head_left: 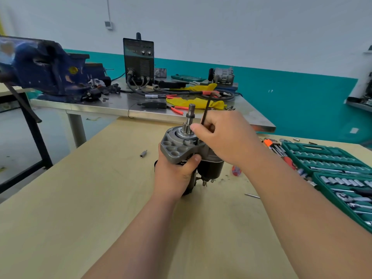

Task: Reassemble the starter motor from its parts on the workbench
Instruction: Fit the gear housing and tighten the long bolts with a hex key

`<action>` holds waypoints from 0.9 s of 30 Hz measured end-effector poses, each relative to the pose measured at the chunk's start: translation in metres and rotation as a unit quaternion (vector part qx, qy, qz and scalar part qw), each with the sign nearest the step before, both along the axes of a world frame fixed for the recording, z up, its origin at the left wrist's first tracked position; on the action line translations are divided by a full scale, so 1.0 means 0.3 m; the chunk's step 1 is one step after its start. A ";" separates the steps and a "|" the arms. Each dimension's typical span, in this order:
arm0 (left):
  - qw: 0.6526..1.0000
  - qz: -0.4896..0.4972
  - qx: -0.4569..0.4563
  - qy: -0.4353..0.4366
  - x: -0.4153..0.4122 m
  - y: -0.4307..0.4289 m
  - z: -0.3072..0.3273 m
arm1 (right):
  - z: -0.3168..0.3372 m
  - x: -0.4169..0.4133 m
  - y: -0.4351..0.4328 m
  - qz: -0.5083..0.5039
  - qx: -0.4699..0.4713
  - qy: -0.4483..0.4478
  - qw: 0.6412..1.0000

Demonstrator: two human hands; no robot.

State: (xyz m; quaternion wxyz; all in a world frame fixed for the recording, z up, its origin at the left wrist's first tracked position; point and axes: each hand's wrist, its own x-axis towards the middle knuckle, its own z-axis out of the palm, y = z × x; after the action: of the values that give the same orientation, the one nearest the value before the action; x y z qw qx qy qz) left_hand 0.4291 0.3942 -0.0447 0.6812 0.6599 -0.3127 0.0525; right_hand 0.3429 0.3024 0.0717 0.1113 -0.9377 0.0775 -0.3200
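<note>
The starter motor stands upright near the middle of the wooden bench, with its grey nose housing on top and its output shaft pointing up.

Left hand: wrapped round the motor body just below the nose housing. The thumb presses against the front of the body under the housing edge; the other fingers are hidden behind the motor.

Right hand: positioned above and to the right of the nose housing. Its fingers are curled and pinch a black hex key. The long arm of the key rises above the hand; its lower end meets the top face of the housing just beside the shaft. Whether the tip is seated in a fastener cannot be told.

The black solenoid sits on the right side of the motor, below the right hand.

Near the motor on the bench:
- a small socket bit, to the left, apart from the motor;
- an open green socket set, along the right edge.
</note>
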 end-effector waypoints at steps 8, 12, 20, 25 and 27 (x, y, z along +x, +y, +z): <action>1.000 -0.006 -0.022 0.001 0.014 -0.005 -0.009 | 0.037 -0.012 -0.014 0.106 0.184 0.104 0.972; 1.000 -0.006 -0.018 0.001 0.015 -0.005 -0.013 | 0.037 -0.006 -0.004 0.060 0.097 0.072 0.991; 1.000 0.002 0.027 -0.006 0.008 -0.009 -0.014 | -0.015 -0.002 -0.002 0.057 0.094 -0.016 0.994; 1.000 0.004 0.012 -0.020 0.008 -0.009 -0.009 | 0.009 -0.024 -0.026 0.100 0.161 0.075 0.979; 1.000 0.002 0.002 -0.017 0.010 -0.007 -0.008 | 0.027 -0.033 -0.037 0.110 0.195 0.104 0.969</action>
State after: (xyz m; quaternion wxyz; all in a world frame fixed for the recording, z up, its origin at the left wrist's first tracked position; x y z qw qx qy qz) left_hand 0.4320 0.3921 -0.0471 0.6745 0.6606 -0.3234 0.0642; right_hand 0.3330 0.2911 0.0798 0.3175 -0.9290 0.0456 -0.1848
